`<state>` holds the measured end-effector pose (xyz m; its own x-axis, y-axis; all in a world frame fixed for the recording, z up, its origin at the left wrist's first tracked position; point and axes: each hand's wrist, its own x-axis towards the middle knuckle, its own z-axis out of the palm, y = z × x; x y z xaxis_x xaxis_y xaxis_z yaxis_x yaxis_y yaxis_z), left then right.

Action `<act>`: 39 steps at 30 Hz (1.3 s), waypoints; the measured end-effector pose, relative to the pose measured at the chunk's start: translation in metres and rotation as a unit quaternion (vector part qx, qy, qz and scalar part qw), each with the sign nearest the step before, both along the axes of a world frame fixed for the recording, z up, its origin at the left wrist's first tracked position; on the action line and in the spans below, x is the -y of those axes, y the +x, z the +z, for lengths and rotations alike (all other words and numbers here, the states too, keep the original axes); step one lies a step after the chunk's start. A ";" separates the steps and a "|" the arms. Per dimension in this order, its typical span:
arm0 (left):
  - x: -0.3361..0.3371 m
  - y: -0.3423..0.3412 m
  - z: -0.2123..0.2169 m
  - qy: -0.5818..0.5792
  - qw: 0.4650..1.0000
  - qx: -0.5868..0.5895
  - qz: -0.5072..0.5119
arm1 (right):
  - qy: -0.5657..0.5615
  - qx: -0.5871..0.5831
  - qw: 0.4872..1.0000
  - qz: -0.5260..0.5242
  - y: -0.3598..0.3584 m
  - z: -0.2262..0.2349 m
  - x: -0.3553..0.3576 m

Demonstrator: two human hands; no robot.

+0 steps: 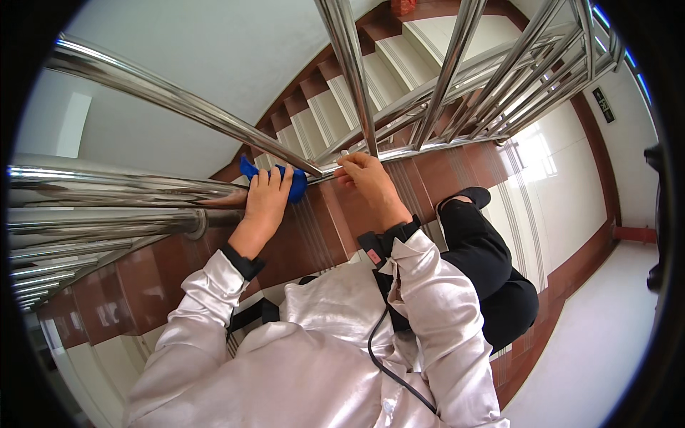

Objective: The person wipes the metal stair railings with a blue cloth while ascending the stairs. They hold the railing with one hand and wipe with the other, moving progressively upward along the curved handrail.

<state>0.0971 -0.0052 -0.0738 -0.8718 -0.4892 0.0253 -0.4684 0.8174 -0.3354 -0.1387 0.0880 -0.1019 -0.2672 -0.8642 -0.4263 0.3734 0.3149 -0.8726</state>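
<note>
My left hand is closed on a blue cloth. The cloth bunches out past the fingertips, beside the end of a thick steel handrail and the foot of a slanting metal post. To its right, my right hand has its fingers drawn together at the low bottom rail, close to an upright baluster. A small pale bit shows at those fingertips, too small to name. Dark bands sit around both wrists.
Beyond the railing, pale steps with reddish-brown edging curve downward. More balusters run off to the right. My bent leg in black trousers rests on the tiled stairs. A black cable hangs across my shirt. A red object lies at the top.
</note>
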 end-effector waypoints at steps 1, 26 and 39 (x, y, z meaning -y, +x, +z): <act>-0.004 0.004 0.005 -0.016 1.000 -0.004 -0.020 | -0.001 -0.002 1.000 -0.003 0.001 0.002 0.000; -0.024 0.015 0.017 0.669 0.023 -0.571 0.475 | 0.009 0.028 0.999 0.013 0.003 -0.001 -0.002; -0.026 -0.045 -0.027 0.780 0.070 -0.534 0.318 | 0.011 0.054 0.998 -0.027 -0.004 0.006 -0.010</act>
<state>0.0516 0.0207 -0.1006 -0.5696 -0.5541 -0.6070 0.3473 -0.8317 0.4332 -0.1429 0.0979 -0.0957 -0.2633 -0.8398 -0.4747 0.4824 0.3115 -0.8187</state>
